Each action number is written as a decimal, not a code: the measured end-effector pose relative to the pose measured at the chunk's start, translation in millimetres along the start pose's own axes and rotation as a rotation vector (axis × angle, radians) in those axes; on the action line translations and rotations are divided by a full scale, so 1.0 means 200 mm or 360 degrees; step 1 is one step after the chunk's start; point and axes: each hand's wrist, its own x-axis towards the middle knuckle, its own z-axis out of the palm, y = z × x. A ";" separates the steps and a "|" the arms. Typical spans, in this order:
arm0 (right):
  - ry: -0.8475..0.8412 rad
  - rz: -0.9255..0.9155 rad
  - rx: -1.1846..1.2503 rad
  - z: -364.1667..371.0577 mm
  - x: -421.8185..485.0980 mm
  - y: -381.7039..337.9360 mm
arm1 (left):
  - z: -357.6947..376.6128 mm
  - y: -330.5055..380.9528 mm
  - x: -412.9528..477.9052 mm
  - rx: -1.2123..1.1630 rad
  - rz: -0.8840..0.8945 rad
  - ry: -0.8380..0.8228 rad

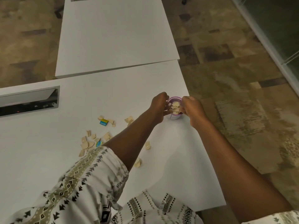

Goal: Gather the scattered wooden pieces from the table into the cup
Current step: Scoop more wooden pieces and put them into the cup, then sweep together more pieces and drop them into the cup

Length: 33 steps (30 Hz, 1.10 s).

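Observation:
A small purple and white cup (175,116) stands near the right edge of the white table (169,175), heaped with pale wooden pieces (176,106). My left hand (159,107) is at the cup's left side, fingers curled over the rim with wooden pieces in them. My right hand (192,109) grips the cup's right side. Several loose wooden pieces (88,143) lie scattered on the table to the left, more near the middle (129,120), and two by my left forearm (147,145), (138,162).
Two small blue and yellow pieces (103,122), (99,143) lie among the wooden ones. A cable tray opening (29,102) is set into the table at left. A second white table (116,34) adjoins behind. Patterned carpet lies to the right.

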 end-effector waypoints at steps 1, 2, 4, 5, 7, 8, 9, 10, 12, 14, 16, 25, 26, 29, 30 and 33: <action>0.0014 -0.0224 -0.0317 0.01 0.02 0.03 | -0.03 -0.01 0.00 0.0027 0.0021 0.0000; -0.0005 -0.0470 -0.0613 0.03 0.02 0.06 | -0.06 -0.03 0.01 0.0050 0.0040 0.0004; -0.0143 -0.0816 -0.1090 0.07 0.02 0.11 | -0.14 -0.08 0.01 0.0103 0.0063 0.0042; -0.0243 -0.0869 -0.1302 0.09 0.02 0.14 | -0.19 -0.11 0.01 0.0127 0.0065 0.0072; -0.0393 -0.0865 -0.1628 0.12 0.03 0.19 | -0.30 -0.18 0.00 0.0155 0.0055 0.0145; -0.0412 -0.0880 -0.1723 0.13 0.03 0.20 | -0.35 -0.22 -0.01 0.0153 0.0043 0.0187; -0.0408 -0.0888 -0.1789 0.14 0.04 0.21 | -0.42 -0.26 -0.02 0.0146 0.0025 0.0225; -0.0387 -0.0892 -0.1833 0.14 0.05 0.21 | -0.49 -0.30 -0.03 0.0130 0.0006 0.0257; -0.0352 -0.0860 -0.1876 0.16 0.06 0.20 | -0.63 -0.38 -0.06 0.0099 -0.0033 0.0328; -0.0357 -0.0818 -0.1883 0.18 0.08 0.19 | -0.76 -0.46 -0.09 0.0083 -0.0077 0.0427; -0.0362 -0.0780 -0.1892 0.20 0.10 0.18 | -0.87 -0.52 -0.13 0.0051 -0.0117 0.0514; 0.0049 -0.1069 -0.1724 0.26 -0.14 0.13 | -1.18 -0.68 -0.29 0.0131 -0.0014 0.0739; 0.0003 -0.1146 -0.1611 0.28 -0.20 0.16 | -1.21 -0.71 -0.31 0.0255 0.0039 0.0763; -0.0338 -0.1042 -0.1488 0.37 -0.36 0.35 | -1.29 -0.84 -0.37 0.0797 0.0206 0.0939; -0.0440 -0.0923 -0.1531 0.40 -0.41 0.42 | -1.31 -0.89 -0.38 0.0972 0.0238 0.1013; -0.0611 -0.0651 -0.1744 0.48 -0.55 0.64 | -1.37 -1.02 -0.44 0.1365 0.0102 0.1096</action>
